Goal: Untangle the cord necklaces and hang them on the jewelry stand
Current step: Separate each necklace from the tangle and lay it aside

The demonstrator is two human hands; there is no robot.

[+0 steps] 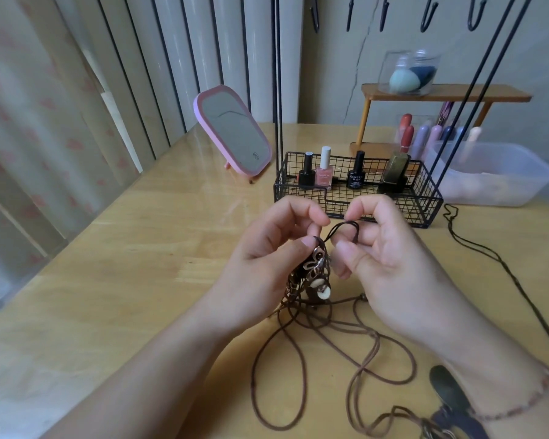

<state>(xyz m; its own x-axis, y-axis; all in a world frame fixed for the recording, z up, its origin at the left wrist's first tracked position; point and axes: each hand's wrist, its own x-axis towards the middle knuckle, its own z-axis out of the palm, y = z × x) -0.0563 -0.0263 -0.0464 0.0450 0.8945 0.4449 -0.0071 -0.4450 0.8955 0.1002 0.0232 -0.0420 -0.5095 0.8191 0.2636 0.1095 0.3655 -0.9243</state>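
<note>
A tangle of brown cord necklaces (305, 350) lies on the wooden table (114, 280) in front of me, with a metal flower pendant (317, 264) and white beads lifted above it. My left hand (267, 251) pinches the cords at the top of the pendant cluster. My right hand (384, 245) pinches a dark cord loop (346, 228) just to the right of it. The black jewelry stand rises behind, with its rods (278, 90) at the left, its hooks (428, 14) along the top edge and a wire basket base (425, 198). A separate dark cord (488, 251) trails across the table at the right.
The basket holds several nail polish bottles (324, 169). A pink mirror (232, 131) stands at the back left. A clear plastic tub (495, 172) and a small wooden shelf (444, 90) with a sponge jar are at the back right. A dark pendant (447, 391) lies under my right wrist.
</note>
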